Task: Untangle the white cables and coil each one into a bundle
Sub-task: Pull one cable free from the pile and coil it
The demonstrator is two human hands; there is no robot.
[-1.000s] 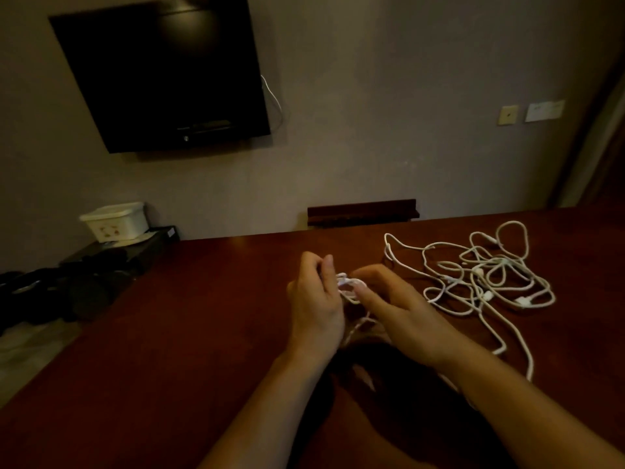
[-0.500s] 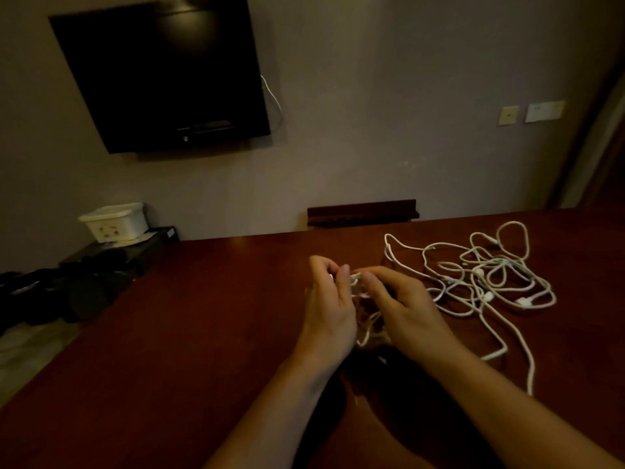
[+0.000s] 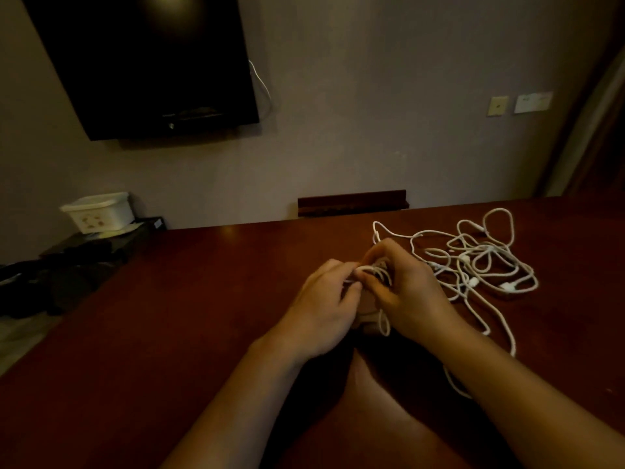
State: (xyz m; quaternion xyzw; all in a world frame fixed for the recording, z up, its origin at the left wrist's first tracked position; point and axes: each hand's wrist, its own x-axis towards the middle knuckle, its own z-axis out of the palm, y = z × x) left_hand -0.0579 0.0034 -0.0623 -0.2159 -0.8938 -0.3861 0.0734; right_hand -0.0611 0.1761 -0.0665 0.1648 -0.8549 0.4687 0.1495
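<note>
- The left hand (image 3: 323, 306) is hovering over the middle of the dark red-brown surface (image 3: 169, 333), its fingers curled inward and pinching a small bundle of white cable (image 3: 370, 270) at the fingertips.
- The right hand (image 3: 411, 292) is sitting just beside the left, touching it at the fingertips; its grip is likewise closed, with thumb and fingers curled round the same small bundle.
- A short loop of cable (image 3: 385, 324) is hanging down between the two hands, and its lower end is lying close to the surface.
- The tangle of white cables (image 3: 480, 262) is lying on the surface to the right of the hands, near the far edge; its loops are crossing one another, and several connector plugs are showing among them.
- One strand (image 3: 504, 328) is running from the tangle toward the viewer, passing beside and then under the right forearm.
- Whether the held bundle is one cable or more cannot be told, as the fingers are covering most of it.
- A dark wall-mounted television (image 3: 145, 62) is hanging on the wall at upper left.
- A white plastic container (image 3: 98, 211) is standing on a low dark stand at the left, apart from the surface.
- Two wall plates (image 3: 517, 103) are showing on the wall at right.
</note>
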